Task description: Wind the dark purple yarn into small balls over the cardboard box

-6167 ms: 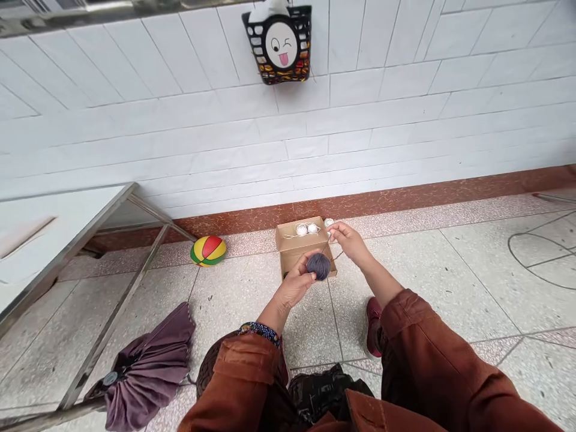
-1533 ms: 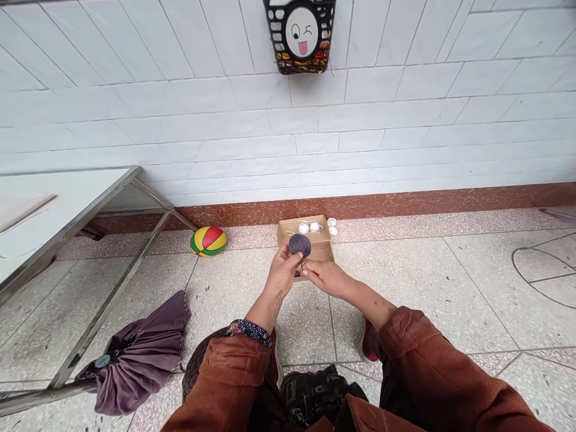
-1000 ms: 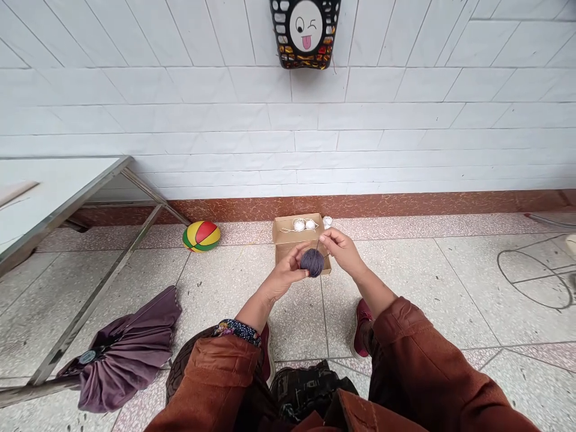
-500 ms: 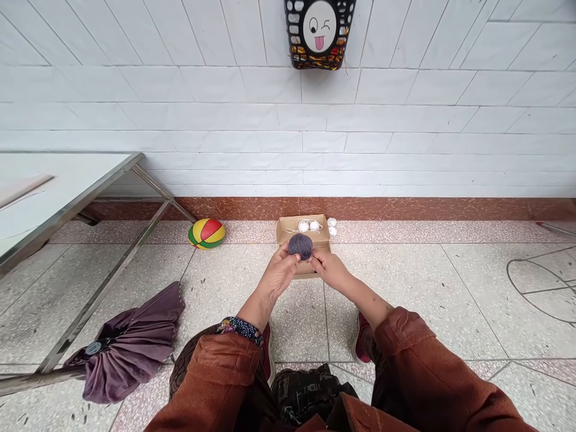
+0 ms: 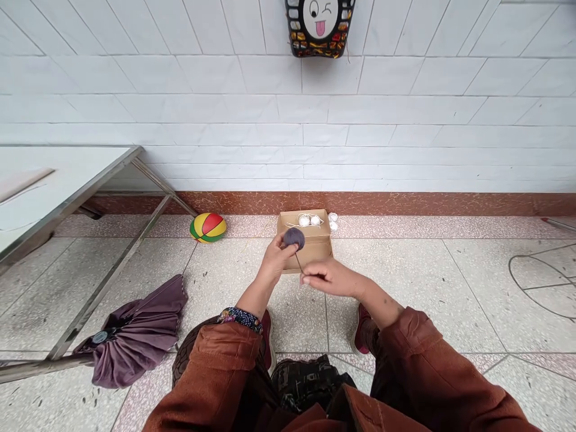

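Note:
My left hand (image 5: 275, 258) is closed round a ball of dark grey-purple yarn (image 5: 294, 239), its thumb pressed on the lower side. A strand of yarn (image 5: 299, 262) runs from the ball down to my right hand (image 5: 330, 277), whose fingers pinch its end. Beyond and below the hands, an open cardboard box (image 5: 315, 251) lies on the floor. Small white balls of thread (image 5: 309, 221) with loose ends sit in its far part. More white balls (image 5: 333, 221) lie on the floor just right of the box.
A striped ball (image 5: 207, 228) rests by the leg of a metal-framed table (image 5: 67, 186). On the floor at left lies a purple umbrella (image 5: 139, 336). A black basket (image 5: 319, 45) hangs on the tiled wall. At right is a wire frame (image 5: 517, 282).
My right hand has come away from the yarn ball, moving down and toward me, and a strand now stretches between them. My left hand and the ball have shifted slightly left.

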Demonstrator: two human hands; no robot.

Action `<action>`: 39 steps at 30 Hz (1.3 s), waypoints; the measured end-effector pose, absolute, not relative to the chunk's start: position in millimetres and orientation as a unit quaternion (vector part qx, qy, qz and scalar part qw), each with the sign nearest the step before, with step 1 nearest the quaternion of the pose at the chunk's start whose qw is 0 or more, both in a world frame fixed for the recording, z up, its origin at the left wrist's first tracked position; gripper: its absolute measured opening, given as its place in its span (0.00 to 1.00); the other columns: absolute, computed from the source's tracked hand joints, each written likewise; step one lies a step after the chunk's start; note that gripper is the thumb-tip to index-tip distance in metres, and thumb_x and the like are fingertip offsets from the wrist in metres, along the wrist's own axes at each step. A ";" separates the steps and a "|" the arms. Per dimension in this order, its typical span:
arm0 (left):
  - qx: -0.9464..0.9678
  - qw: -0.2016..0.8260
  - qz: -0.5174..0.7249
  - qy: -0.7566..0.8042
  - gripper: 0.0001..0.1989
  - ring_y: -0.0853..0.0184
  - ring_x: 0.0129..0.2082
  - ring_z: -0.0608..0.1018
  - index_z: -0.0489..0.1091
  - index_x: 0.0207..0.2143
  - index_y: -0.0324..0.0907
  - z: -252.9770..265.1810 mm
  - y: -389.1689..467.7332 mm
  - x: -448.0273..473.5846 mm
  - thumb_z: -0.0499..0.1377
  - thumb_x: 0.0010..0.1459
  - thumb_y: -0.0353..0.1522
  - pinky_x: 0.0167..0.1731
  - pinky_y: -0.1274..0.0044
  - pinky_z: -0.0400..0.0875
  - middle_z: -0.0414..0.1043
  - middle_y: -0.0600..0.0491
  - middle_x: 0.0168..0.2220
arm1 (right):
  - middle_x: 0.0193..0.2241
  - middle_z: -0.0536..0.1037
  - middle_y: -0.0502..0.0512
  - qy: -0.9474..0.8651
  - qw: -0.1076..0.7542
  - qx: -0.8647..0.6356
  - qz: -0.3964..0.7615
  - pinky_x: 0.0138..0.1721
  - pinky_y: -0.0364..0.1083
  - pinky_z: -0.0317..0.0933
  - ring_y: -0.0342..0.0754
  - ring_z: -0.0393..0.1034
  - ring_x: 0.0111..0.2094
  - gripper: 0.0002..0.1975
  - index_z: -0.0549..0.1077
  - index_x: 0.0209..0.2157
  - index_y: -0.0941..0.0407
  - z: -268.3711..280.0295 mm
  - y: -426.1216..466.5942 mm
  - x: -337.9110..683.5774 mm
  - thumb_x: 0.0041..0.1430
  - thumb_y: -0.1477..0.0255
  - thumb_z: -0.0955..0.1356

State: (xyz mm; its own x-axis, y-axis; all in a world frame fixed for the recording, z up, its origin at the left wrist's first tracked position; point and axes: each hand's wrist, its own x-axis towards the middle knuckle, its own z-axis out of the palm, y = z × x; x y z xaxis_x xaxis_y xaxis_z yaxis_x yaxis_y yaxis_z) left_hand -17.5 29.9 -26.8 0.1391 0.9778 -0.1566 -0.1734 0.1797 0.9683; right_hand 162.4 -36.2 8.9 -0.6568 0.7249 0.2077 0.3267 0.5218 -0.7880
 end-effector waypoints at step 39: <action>0.526 0.709 0.342 0.321 0.28 0.63 0.45 0.75 0.70 0.50 0.45 -24.2 15.1 -10.5 0.69 0.45 0.30 0.47 0.71 0.67 0.74 0.51 0.47 | 0.27 0.73 0.49 -0.670 0.492 -0.486 0.272 0.32 0.44 0.61 0.45 0.67 0.28 0.12 0.73 0.35 0.54 -0.1 -11.7 184.2 0.69 0.64 0.62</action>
